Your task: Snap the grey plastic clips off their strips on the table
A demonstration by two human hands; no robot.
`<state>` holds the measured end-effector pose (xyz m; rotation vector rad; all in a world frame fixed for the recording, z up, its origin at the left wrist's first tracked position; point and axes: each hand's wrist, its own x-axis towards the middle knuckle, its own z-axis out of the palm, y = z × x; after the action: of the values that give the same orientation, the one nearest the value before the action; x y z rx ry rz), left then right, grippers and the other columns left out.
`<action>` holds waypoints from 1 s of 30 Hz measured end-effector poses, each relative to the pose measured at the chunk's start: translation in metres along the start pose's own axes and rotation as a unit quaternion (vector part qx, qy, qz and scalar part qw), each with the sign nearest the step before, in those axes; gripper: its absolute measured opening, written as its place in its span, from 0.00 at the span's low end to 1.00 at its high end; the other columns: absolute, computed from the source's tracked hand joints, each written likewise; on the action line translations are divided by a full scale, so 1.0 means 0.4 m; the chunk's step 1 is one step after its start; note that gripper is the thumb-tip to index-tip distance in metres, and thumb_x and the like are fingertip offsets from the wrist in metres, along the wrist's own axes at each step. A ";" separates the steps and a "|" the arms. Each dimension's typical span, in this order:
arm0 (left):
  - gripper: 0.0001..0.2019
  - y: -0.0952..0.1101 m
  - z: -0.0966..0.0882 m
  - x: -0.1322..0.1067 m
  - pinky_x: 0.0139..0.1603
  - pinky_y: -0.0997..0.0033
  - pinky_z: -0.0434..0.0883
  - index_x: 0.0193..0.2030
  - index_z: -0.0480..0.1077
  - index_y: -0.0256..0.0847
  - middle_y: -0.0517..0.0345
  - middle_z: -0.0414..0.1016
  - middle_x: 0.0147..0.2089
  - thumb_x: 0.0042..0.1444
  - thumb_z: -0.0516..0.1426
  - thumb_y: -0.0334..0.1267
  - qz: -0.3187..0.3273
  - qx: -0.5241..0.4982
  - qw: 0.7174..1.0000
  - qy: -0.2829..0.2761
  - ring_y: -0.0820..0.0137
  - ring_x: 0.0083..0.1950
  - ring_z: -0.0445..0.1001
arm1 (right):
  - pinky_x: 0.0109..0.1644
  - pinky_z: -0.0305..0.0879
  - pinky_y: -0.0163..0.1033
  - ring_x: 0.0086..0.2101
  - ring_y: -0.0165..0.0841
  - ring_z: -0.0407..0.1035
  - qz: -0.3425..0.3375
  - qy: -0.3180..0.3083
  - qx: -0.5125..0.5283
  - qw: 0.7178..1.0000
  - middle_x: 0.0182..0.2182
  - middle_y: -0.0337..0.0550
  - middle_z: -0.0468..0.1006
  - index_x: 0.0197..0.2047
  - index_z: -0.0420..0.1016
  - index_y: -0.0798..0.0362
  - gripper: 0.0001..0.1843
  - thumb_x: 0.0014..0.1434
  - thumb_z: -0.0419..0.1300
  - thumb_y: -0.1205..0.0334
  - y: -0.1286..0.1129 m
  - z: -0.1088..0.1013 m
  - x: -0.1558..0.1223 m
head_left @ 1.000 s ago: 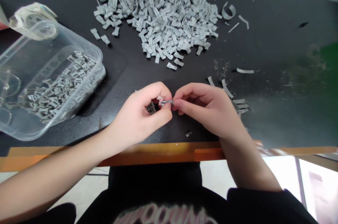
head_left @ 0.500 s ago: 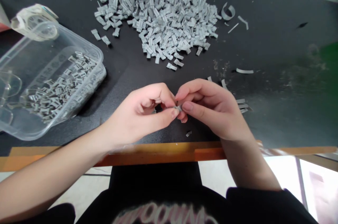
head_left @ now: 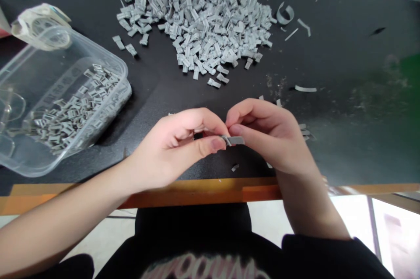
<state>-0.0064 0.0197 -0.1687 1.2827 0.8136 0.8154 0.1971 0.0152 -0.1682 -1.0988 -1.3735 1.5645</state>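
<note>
My left hand [head_left: 183, 147] pinches a small grey plastic piece [head_left: 235, 140] between thumb and index finger. Its flat tab sticks out to the right, just under my right thumb. Against the left fingertips, my right hand [head_left: 267, 136] is closed, thumb and index finger pressed together. Whatever lies between those right fingertips is hidden. Behind both hands, a large heap of similar grey plastic pieces [head_left: 210, 20] covers the back of the black table.
A clear plastic tub [head_left: 108, 53] with small grey parts [head_left: 72, 117] stands at left, a white tape roll [head_left: 42, 27] at its back rim. Grey offcut strips [head_left: 306, 89] and a curled strip [head_left: 285, 14] lie at right. Orange tape [head_left: 203, 193] lines the table's front edge.
The grey piece now shows its flat tab pointing right, where before it was mostly covered by fingertips. My right fingertips have shifted slightly right and up from it.
</note>
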 end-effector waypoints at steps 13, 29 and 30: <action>0.07 -0.010 -0.003 0.006 0.39 0.73 0.74 0.39 0.79 0.43 0.60 0.82 0.37 0.64 0.61 0.28 0.043 0.025 0.999 -0.021 0.70 0.40 0.81 | 0.34 0.67 0.35 0.29 0.29 0.70 0.037 -0.057 0.083 0.994 0.27 0.37 0.78 0.32 0.79 0.52 0.09 0.62 0.70 0.59 0.010 -0.007 0.008; 0.04 -0.015 -0.006 0.011 0.36 0.72 0.73 0.34 0.76 0.42 0.62 0.79 0.33 0.62 0.65 0.33 0.048 0.008 0.999 -0.011 0.72 0.34 0.77 | 0.37 0.69 0.34 0.30 0.28 0.71 0.033 -0.094 0.127 0.987 0.28 0.36 0.78 0.34 0.77 0.52 0.07 0.66 0.66 0.63 0.021 -0.003 0.007; 0.05 -0.017 -0.006 0.012 0.34 0.72 0.72 0.33 0.75 0.42 0.63 0.78 0.32 0.61 0.66 0.33 0.043 0.008 0.999 0.007 0.72 0.33 0.75 | 0.37 0.69 0.34 0.30 0.28 0.71 0.014 -0.070 0.110 0.991 0.29 0.36 0.78 0.36 0.78 0.51 0.05 0.66 0.67 0.63 0.020 0.000 0.006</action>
<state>-0.0058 0.0243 -0.1761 1.3360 0.7812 0.8889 0.1962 0.0164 -0.1765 -0.8924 -1.2435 1.7937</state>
